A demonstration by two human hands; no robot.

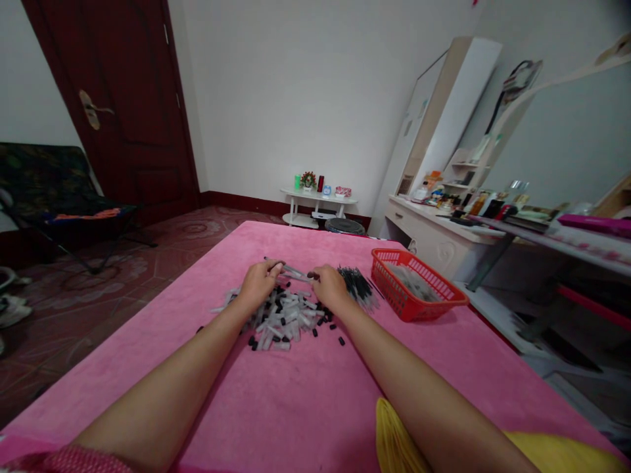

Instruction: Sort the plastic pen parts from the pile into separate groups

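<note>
My left hand [262,281] and my right hand [330,286] are both closed over the far side of a heap of small parts. A slim, clear pen [296,273] stretches between their fingertips, with a hand at each end. Whether it is one piece or two lying side by side is too small to tell. Below the hands lies the heap of translucent pen pieces [290,318], mixed with small black caps [342,341]. Just right of my right hand is a bundle of dark-tipped pen refills [359,288], lying roughly parallel.
A red plastic basket [419,309] holding clear pen parts stands at the right of the pink-covered table [286,407]. Yellow fabric [397,437] lies under my right forearm. Farther off are a white dressing table [424,226], a folding chair [59,190] and a low white stand [320,196].
</note>
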